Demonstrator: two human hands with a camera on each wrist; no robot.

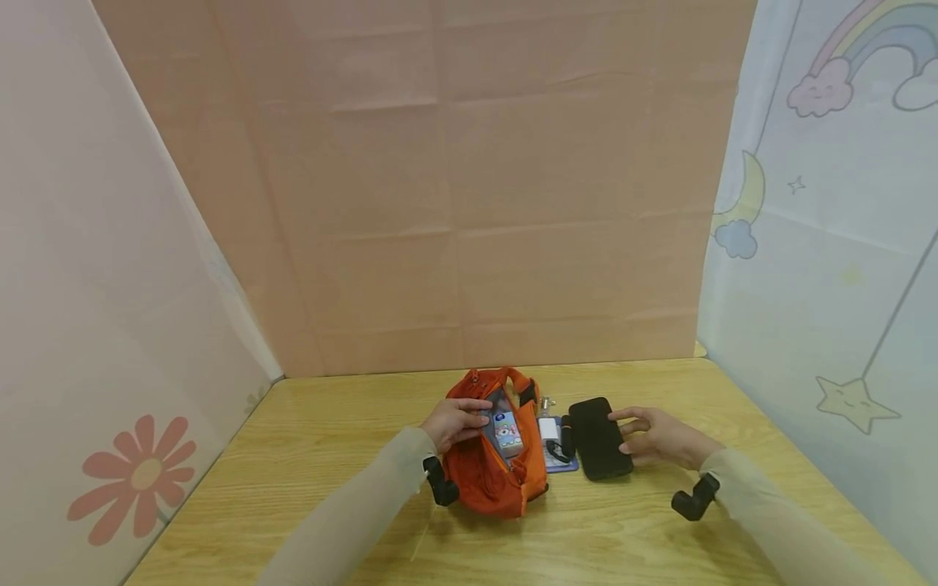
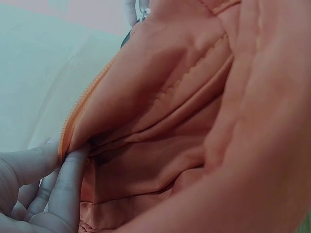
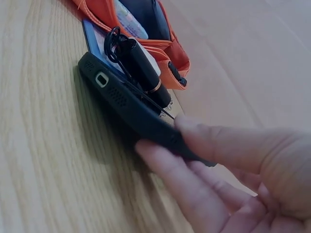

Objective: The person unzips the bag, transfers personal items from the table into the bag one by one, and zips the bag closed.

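My left hand (image 1: pixel 456 423) pinches the zipped edge of an orange waist bag (image 1: pixel 487 492), whose main pocket gapes open on the table. In the left wrist view, the thumb and fingers grip the fabric by the orange zipper (image 2: pixel 80 114). A packet with a cartoon print (image 1: pixel 507 433) sits inside the pocket. To the right of the bag, my right hand (image 1: pixel 663 439) holds a black smartphone (image 1: pixel 601 439) by its right edge. Thumb above and fingers below, it tilts the phone, as the right wrist view shows; the phone's charging port (image 3: pixel 101 79) faces that camera.
Between bag and phone lies a blue-edged flat item (image 1: pixel 564 467). Over it are a small white block (image 1: pixel 548 428), a black tube with a gold band (image 3: pixel 141 63) and a looped black cord (image 3: pixel 112 41). Small metal pieces (image 1: pixel 546 402) lie behind. An orange wall (image 1: pixel 454 203) closes the table's back.
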